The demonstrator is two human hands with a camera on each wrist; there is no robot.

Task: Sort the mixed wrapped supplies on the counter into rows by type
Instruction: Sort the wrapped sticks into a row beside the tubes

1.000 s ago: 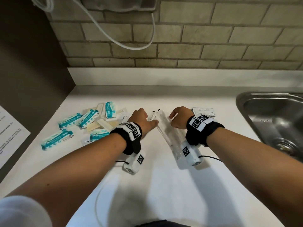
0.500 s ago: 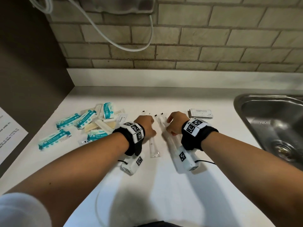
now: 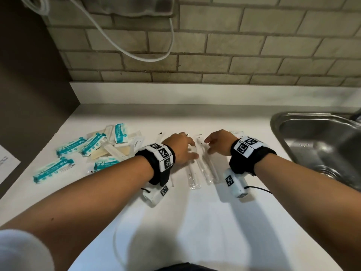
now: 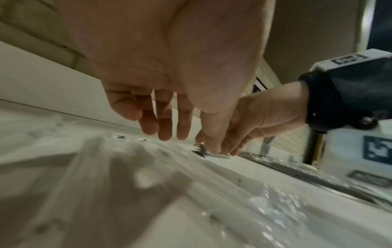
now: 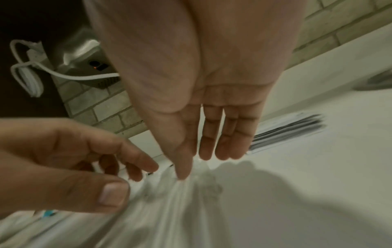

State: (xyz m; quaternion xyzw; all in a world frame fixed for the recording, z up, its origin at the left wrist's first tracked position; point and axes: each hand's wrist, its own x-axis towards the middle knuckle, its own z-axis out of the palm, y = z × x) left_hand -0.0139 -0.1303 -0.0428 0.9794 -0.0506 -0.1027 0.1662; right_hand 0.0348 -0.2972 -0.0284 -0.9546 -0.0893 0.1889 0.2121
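Note:
Several long clear-wrapped straws point(image 3: 203, 169) lie side by side on the white counter point(image 3: 195, 222) between my hands. My left hand point(image 3: 181, 147) hovers over their left side with straight fingers point(image 4: 163, 127) holding nothing. My right hand point(image 3: 216, 141) is open above their right side, fingers point(image 5: 212, 147) straight, thumb tip touching a wrapper point(image 5: 191, 193). A mixed pile of teal wipe packets point(image 3: 93, 143) and beige and white wrapped items point(image 3: 117, 151) lies at the left. A small stack of white sachets point(image 3: 237, 133) sits behind my right hand, also in the right wrist view point(image 5: 292, 129).
A steel sink point(image 3: 322, 145) is set into the counter at the right. A brick wall point(image 3: 214, 55) with a white cable point(image 3: 136, 49) rises behind. A dark panel point(image 3: 29, 85) bounds the left, with a printed sheet point(image 3: 7, 163) beside it.
Both hands have opened from curled to straight fingers over the straws. The straws now lie spread apart in a row instead of bunched under my hands.

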